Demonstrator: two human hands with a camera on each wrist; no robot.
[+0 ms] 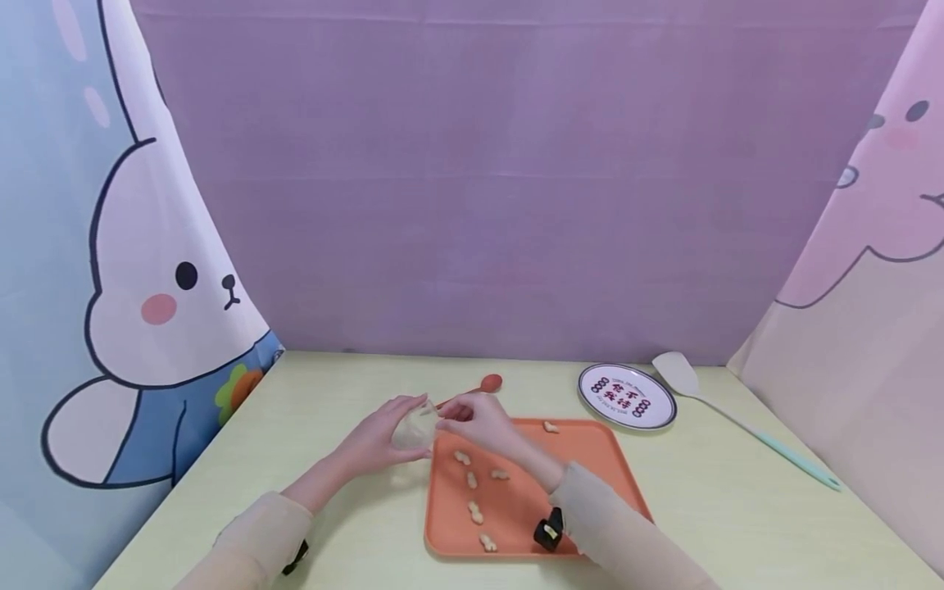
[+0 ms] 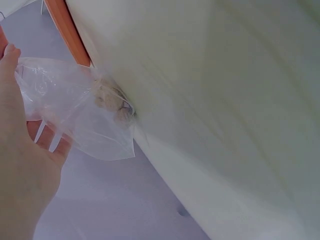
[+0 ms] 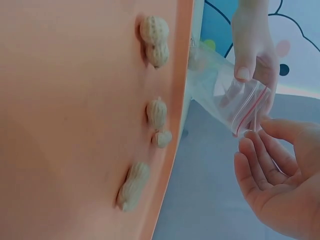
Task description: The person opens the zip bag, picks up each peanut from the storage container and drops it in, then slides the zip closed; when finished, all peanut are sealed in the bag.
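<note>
A clear zip bag [image 1: 416,428] with a red strip along its mouth is held by my left hand [image 1: 379,438], thumb on one side and fingers on the other. A few peanuts [image 2: 107,97] lie in the bag's bottom, low near the table in the left wrist view. At the bag's mouth, my right hand [image 1: 479,419] pinches the edge between thumb and fingertips. Beside the bag is an orange tray [image 1: 531,537], with several loose peanuts [image 3: 155,37] in their shells scattered on it.
A red spoon [image 1: 491,383] lies behind the hands. To the right of the tray's far end are a white plate [image 1: 627,397] with a dark rim and red characters, and a spatula [image 1: 782,448] with a pale green handle. A purple curtain [image 1: 472,188] hangs behind the table.
</note>
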